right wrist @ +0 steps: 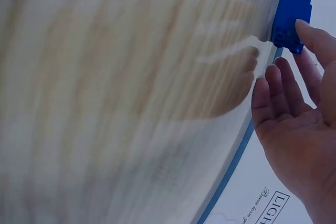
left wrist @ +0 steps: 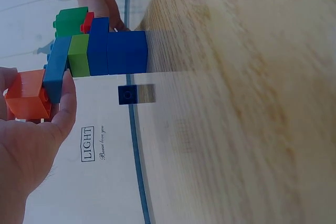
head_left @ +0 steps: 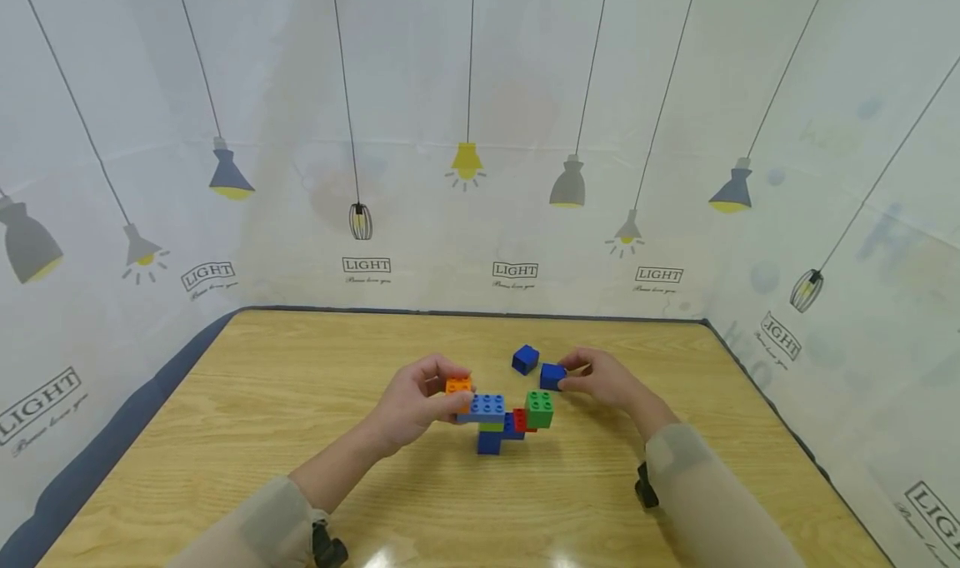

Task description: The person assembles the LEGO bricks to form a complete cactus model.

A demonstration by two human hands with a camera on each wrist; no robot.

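My left hand [head_left: 416,403] pinches the orange brick [head_left: 458,384] at the left end of a joined build of toy bricks. In the left wrist view, thumb and fingers lie around this orange brick [left wrist: 29,95]. The build has a light blue brick [head_left: 488,407] on top, a lime piece below it and a dark blue base [head_left: 489,443]. A red brick [head_left: 520,420] and a green brick [head_left: 539,410] stand on its right side. Behind the build, my right hand [head_left: 609,380] pinches a loose dark blue brick [right wrist: 291,18] between thumb and index finger, the other fingers spread.
Another loose dark blue brick [head_left: 525,359] lies on the wooden table [head_left: 300,385], just left of and behind the one in my right hand. Lamp-printed cloth [head_left: 420,218] rises along the back and both sides of the table.
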